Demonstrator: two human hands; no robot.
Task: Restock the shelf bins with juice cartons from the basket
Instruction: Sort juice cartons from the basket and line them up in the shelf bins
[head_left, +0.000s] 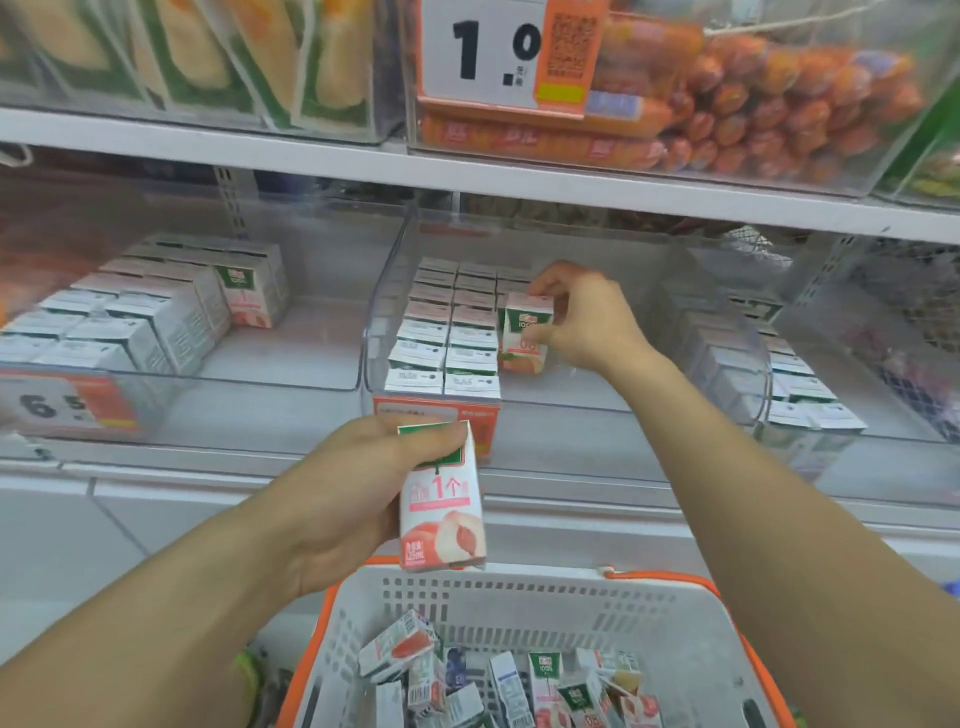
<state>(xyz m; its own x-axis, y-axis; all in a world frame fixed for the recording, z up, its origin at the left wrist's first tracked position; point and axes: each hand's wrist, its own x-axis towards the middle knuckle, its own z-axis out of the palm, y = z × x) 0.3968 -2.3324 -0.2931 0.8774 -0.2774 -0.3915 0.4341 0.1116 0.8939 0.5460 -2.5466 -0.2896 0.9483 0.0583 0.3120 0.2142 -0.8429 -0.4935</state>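
Where basket (545, 597) crops, cartons (519, 680) unclear.

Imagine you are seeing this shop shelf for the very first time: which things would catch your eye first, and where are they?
Most striking is the peach juice carton held upright in the left hand at centre, just above the grey basket of jumbled cartons. Next, the right hand sets a second carton into the middle clear bin, beside neat rows. Overhead, a big price tag fronts a bin of orange sausages.
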